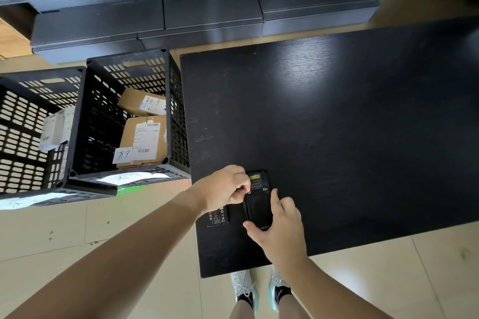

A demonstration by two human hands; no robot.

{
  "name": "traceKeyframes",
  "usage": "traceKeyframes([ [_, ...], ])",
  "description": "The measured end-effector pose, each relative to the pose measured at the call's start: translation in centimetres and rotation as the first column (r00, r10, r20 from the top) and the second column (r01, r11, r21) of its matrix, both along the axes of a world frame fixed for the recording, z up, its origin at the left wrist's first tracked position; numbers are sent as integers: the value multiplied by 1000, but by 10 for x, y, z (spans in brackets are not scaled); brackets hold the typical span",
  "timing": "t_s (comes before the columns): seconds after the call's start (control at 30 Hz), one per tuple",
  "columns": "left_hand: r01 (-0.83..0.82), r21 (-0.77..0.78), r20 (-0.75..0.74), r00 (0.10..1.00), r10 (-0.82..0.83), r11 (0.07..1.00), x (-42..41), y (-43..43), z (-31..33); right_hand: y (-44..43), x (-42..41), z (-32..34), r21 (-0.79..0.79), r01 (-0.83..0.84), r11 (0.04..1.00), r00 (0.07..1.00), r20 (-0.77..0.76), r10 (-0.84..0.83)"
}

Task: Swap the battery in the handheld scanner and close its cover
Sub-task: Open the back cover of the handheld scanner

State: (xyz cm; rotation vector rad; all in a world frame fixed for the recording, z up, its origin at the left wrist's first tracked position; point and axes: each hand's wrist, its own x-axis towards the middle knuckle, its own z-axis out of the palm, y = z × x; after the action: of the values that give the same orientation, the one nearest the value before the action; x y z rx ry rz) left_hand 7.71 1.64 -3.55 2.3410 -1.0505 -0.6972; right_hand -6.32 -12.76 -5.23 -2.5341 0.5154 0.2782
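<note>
A black handheld scanner [258, 199] lies back side up near the front left corner of the black table [337, 124]. Its black back cover looks seated on the body. My right hand [281, 230] rests on the scanner's lower end, thumb and forefinger spread along its sides. My left hand [225, 188] sits at the scanner's upper left edge, fingertips curled and pinching at the cover's rim. A loose black battery [219, 217] with a white printed label lies flat on the table just left of the scanner, partly under my left hand.
Two black slotted plastic crates [124, 122] with cardboard parcels and paper labels stand on the floor left of the table. Dark grey shelf panels [207, 15] are stacked on the floor behind. The table's front edge is close to my feet.
</note>
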Motion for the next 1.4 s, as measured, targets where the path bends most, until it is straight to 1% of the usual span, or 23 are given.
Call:
traceKeyframes([
  [0.17, 10, 0, -23, 1000, -10, 1000, 1, 1, 1, 0, 0, 0, 1, -6, 1000, 1000, -16, 6],
  [0.43, -10, -37, -1, 1000, 10, 999, -1, 2, -4, 1, 0, 1, -16, -9, 1000, 1000, -25, 9],
  [0.53, -32, -45, -28, 999, 31, 998, 1, 3, -6, 2, 0, 0, -17, -6, 1000, 1000, -17, 6],
  [0.73, -16, -40, -62, 998, 13, 999, 6, 5, -8, 2, 0, -1, -6, -2, 1000, 1000, -23, 2],
  [0.9, -95, -59, -95, 991, 89, 994, 0, 2, -9, 2, -1, -2, 4, -7, 1000, 1000, -27, 7],
  [1.17, -179, -35, -156, 973, 171, 983, -3, 1, -11, -1, -2, -6, 15, -20, 1000, 1000, 10, 20],
  [1.23, -229, -49, -170, 961, 218, 972, -9, 3, -10, -7, -3, -5, 59, -47, 997, 999, -21, 48],
  [1.3, -340, -100, -189, 929, 318, 935, -24, 2, -9, -22, -1, -2, 215, -5, 977, 998, -63, 19],
  [1.37, -523, -128, -216, 844, 490, 843, -48, -4, -8, -46, 5, 2, 353, 44, 935, 999, -29, -37],
  [1.4, -613, -119, -238, 781, 577, 781, -62, -10, -7, -59, 11, 2, 372, 18, 928, 999, 24, -29],
])
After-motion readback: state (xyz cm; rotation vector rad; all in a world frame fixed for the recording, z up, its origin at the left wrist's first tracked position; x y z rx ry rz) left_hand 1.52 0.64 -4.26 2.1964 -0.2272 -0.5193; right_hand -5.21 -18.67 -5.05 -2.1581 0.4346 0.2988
